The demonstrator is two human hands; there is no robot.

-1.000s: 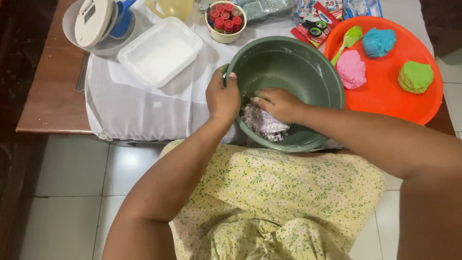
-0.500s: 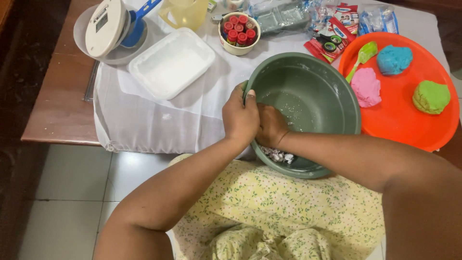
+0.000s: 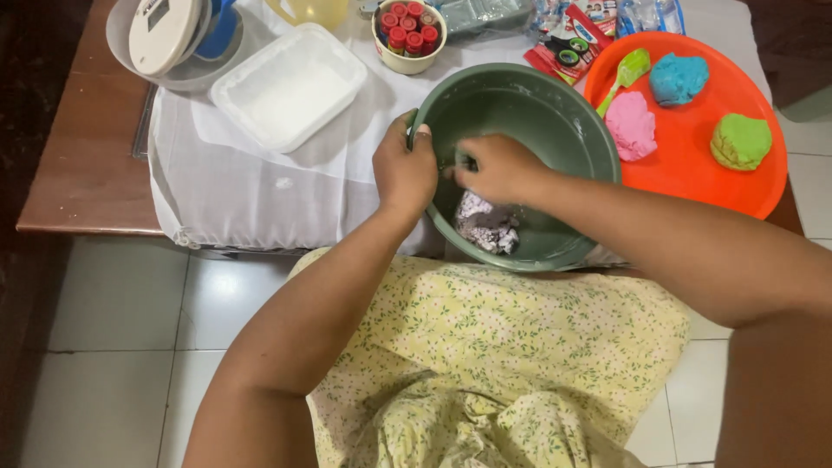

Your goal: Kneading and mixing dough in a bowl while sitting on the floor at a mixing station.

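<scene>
Tabletop (image 3: 82,173): wooden, part covered by white cloth (image 3: 251,186). Orange tray (image 3: 693,169): pink, blue, green dough lumps. Green basin (image 3: 529,104): I see it at the near edge. My left hand (image 3: 404,171): clenched on its rim. My right hand (image 3: 498,167): inside, fingers curled, grasp unclear. Greyish-purple dough (image 3: 487,225): basin bottom, below that hand.

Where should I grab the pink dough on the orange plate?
Grab the pink dough around its rounded sides, coming from above. It sits as a soft mound on the orange plate with bare plate to its right, but the green spatula lies just off its upper left, so keep your fingers clear there.
</scene>
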